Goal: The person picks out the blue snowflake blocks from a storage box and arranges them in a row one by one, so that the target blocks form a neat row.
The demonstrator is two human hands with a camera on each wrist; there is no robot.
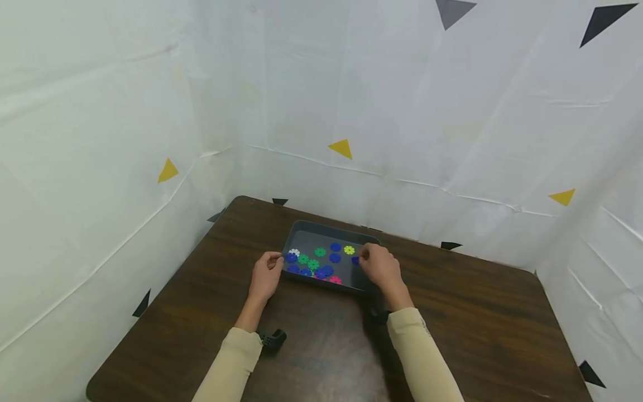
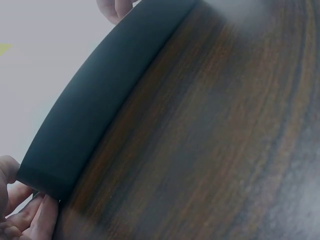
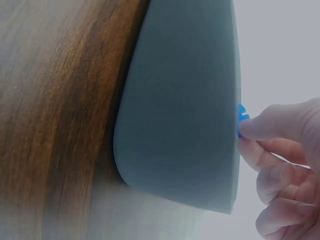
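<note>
A dark grey tray (image 1: 321, 226) holds several small notched plastic discs. My right hand (image 1: 383, 269) is over the tray's right end and pinches a blue notched disc (image 3: 243, 114) between thumb and fingertips, just above the rim in the right wrist view. At the opposite end, my left hand (image 1: 265, 277) grips the tray's left edge, thumb up at the rim and fingers against the outer wall in the left wrist view. Nearest the right hand lie a yellow disc (image 1: 349, 250) and blue discs (image 1: 335, 258). Green discs (image 1: 313, 264) and a pink disc (image 1: 335, 280) sit toward the front left and front.
The tray stands on a brown wood-grain table (image 1: 321, 335) with rounded corners. White sheeting (image 1: 402, 100) with yellow and black triangles hangs round the back and sides. A white disc (image 1: 294, 253) lies by the tray's left wall.
</note>
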